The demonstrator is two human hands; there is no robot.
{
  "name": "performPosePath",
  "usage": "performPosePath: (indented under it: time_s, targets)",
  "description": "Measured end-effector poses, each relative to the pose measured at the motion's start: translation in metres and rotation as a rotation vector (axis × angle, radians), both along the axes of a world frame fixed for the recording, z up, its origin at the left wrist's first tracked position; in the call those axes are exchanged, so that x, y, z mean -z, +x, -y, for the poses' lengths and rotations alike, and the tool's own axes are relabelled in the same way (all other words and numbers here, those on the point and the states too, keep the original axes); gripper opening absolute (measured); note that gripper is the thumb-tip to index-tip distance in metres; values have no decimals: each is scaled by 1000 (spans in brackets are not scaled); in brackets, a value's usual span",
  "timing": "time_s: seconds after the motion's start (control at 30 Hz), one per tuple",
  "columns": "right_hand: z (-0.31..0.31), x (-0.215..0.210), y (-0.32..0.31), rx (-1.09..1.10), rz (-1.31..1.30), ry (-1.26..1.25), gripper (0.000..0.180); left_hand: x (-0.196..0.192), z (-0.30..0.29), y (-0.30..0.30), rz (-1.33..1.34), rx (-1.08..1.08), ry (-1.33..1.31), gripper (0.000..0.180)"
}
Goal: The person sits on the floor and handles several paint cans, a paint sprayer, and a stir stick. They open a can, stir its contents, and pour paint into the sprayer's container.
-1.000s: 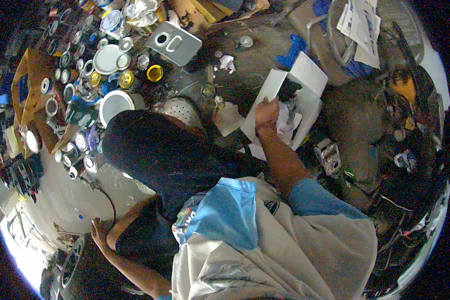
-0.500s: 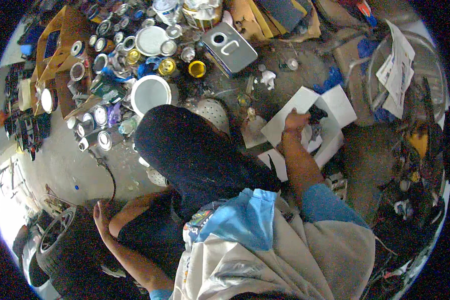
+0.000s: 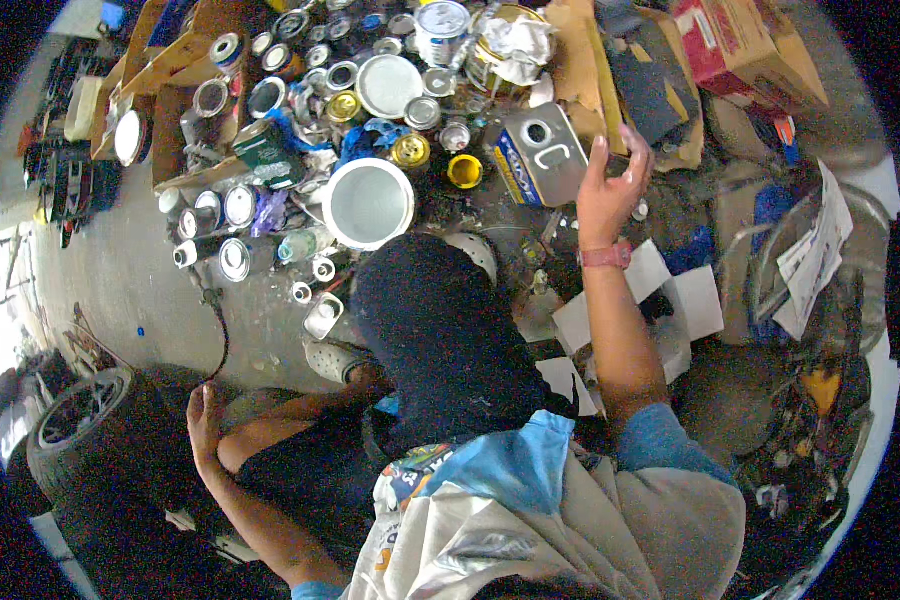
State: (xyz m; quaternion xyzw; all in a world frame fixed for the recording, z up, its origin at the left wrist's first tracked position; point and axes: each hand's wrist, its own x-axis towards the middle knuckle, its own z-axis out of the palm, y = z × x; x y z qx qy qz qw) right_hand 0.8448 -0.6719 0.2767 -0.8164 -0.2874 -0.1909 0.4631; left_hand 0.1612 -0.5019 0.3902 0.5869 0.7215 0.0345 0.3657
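My right hand [image 3: 610,185] is stretched forward with its fingers apart and holds nothing. It hovers beside a rectangular silver tin [image 3: 538,155] with a handle and the edge of a cardboard sheet [image 3: 595,70]. A pink band [image 3: 605,257] circles that wrist. Below the forearm lies an open white carton [image 3: 685,300]. My left hand [image 3: 205,420] rests flat on my dark trouser leg at the lower left, fingers loose and empty. A dark cloth [image 3: 440,340] hangs down the middle and hides the ground under it.
Several paint cans and lids crowd the floor ahead, with a white bucket [image 3: 368,203] among them. Cardboard boxes [image 3: 155,90] stand at the far left, a red box [image 3: 740,45] at the far right. A tyre [image 3: 75,410] lies left. Papers [image 3: 815,250] lie right.
My right hand has left the white carton and moved forward and up to the silver tin. The view has tipped toward the cans. My left hand stays on the leg.
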Motion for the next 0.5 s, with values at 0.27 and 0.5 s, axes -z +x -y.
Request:
performPosePath:
  time_s: [0.27, 0.5]
  targets:
    - [-54, 0, 0, -266, -80, -329, 43, -15, 16, -3, -63, -43, 74, 36]
    - [-21, 31, -22, -245, -75, -767, 104, -7, 21, -39, 126, -133, 34, 34]
